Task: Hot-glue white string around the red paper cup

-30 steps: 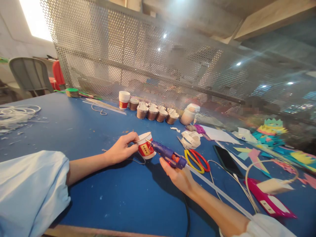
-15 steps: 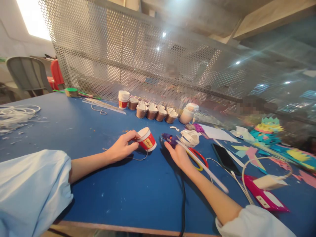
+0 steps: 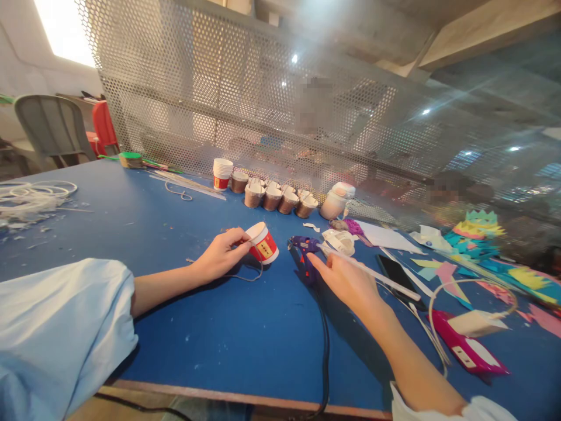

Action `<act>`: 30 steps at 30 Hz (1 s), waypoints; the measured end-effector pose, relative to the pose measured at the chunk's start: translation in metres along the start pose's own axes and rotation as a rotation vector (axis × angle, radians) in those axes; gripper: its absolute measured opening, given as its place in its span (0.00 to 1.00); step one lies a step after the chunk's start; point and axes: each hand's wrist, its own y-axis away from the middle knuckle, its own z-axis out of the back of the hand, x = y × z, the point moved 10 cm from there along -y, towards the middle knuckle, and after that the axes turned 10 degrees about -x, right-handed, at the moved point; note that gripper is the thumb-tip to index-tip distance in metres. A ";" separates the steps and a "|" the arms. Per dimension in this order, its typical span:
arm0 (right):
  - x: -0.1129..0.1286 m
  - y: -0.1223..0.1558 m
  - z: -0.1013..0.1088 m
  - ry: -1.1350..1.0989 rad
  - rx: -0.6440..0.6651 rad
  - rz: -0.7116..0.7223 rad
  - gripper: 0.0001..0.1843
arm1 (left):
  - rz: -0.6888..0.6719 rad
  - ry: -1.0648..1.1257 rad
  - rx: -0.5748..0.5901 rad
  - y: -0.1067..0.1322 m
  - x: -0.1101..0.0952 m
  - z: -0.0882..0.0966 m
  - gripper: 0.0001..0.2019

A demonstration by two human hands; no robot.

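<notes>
Head view: your left hand (image 3: 221, 257) pinches 1 tilted red-and-white cup (image 3: 264, 245) near its rim.
The cup is over the blue table (image 3: 245, 345), left of the glue gun (image 3: 305, 244); your right hand (image 3: 348, 280) is curled behind the gun, whether gripping it I cannot tell.

The cup (image 3: 265, 247) is red and white, the glue gun (image 3: 305, 244) purple.

Hands (image 3: 221, 257) apart — left holds paper cup (image 3: 265, 247).
</notes>
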 end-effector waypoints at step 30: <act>0.134 0.031 0.055 -0.500 -0.471 0.535 0.11 | -0.383 -0.117 -0.010 0.017 -0.041 -0.007 0.11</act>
